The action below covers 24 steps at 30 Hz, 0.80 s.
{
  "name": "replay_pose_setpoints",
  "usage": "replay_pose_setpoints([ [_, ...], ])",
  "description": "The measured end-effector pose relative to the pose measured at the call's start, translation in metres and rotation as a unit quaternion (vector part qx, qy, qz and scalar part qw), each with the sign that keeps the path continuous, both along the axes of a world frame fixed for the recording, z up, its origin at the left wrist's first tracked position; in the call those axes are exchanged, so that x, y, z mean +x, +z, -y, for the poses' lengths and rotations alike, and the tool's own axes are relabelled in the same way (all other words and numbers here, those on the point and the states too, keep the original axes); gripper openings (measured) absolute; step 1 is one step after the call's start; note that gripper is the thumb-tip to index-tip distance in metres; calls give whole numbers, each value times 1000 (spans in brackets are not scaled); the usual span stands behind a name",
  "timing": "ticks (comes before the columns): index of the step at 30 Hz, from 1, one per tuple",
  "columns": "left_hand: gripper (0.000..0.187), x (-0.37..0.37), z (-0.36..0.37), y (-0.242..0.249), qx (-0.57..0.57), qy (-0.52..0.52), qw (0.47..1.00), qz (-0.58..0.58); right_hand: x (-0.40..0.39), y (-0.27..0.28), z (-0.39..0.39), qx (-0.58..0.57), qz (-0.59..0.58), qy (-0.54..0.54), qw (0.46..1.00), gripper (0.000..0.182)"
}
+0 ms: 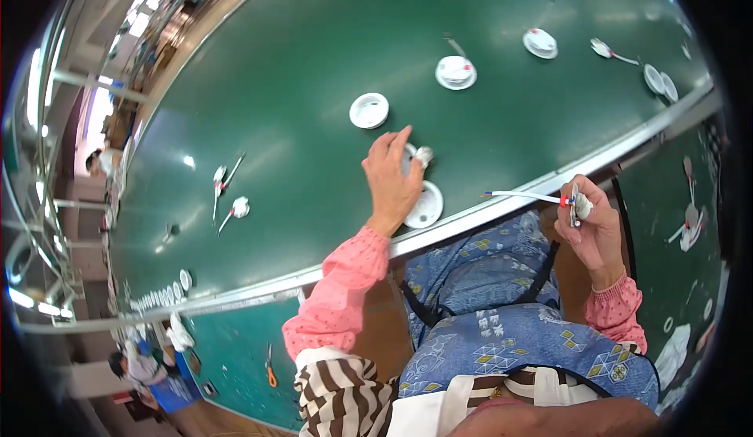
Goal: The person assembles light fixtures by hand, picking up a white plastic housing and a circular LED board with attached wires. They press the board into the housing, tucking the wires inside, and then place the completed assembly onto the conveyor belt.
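Observation:
My left hand reaches over the green table, its fingers stretched and apart. Beneath and beside those fingers lies a white round part, partly covered, with a small white knob-like piece next to it. Close to my left wrist sits a white round base with small holes. My right hand, off the table's near edge, pinches a small white fitting with metal parts and a red piece. A white cable runs out of it to the left, over the table edge.
A white round cup and white round assemblies lie farther up the green table. Cabled pieces are at left. A row of white discs lines the left end. Orange-handled scissors lie on a lower surface.

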<state>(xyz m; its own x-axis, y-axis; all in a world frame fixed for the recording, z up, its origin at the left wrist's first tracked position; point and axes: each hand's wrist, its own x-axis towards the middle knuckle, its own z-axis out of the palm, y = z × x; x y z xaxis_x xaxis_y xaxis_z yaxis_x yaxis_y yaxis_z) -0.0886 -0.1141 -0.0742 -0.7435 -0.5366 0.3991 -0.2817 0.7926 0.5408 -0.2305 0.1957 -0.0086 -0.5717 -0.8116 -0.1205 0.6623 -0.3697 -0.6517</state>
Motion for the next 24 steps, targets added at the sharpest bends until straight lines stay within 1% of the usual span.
replay_pose_setpoints([
  [4, 49, -109, -50, -8, 13, -47, 997, -58, -11, -7, -24, 4, 16, -50, 999, 22],
  [6, 49, -170, -83, -10, 45, -65, 994, -81, -20, -7, -34, -2, 10, -63, 998, 23],
  [8, 48, -234, -119, -15, 68, -70, 989, -114, -29, -10, -45, -21, 23, -101, 994, 26],
  [9, 48, -259, -134, -11, 99, -85, 980, -152, -33, -8, -49, -32, 24, -120, 992, 26],
  [10, 48, -277, -146, -1, 130, -106, 967, -190, -37, -6, -55, -43, 23, -144, 988, 27],
  [11, 46, -289, -152, 4, 133, -105, 968, -187, -40, -7, -65, -37, 9, -160, 986, 28],
  [12, 43, -292, -146, 10, 95, -135, 966, -197, -41, -6, -71, -29, 4, -173, 985, 28],
  [13, 37, -277, -136, 32, 66, -166, 966, -187, -40, -5, -77, -19, 2, -189, 982, 28],
  [14, 32, -260, -122, 47, 40, -180, 959, -216, -40, -5, -84, -10, 0, -207, 978, 29],
  [15, 26, -236, -106, 60, 20, -200, 956, -215, -41, -9, -88, -20, -11, -197, 980, 30],
  [16, 25, -213, -86, 66, -33, -185, 961, -205, -40, -12, -90, -14, 11, -210, 978, 30],
  [17, 27, -183, -70, 74, -59, -142, 967, -203, -39, -14, -89, -28, 12, -203, 979, 30],
  [18, 33, -154, -48, 77, -118, -84, 977, -158, -38, -16, -88, -44, 13, -194, 980, 30],
  [19, 40, -133, -23, 74, -183, -36, 975, -124, -38, -18, -86, -65, 13, -176, 982, 28],
  [21, 55, -99, 10, 62, -208, 101, 972, -31, -36, -19, -81, -75, 16, -160, 984, 27],
  [24, 64, -78, 64, 25, -80, 131, 985, 83, -34, -16, -68, -78, 33, -127, 988, 26],
])
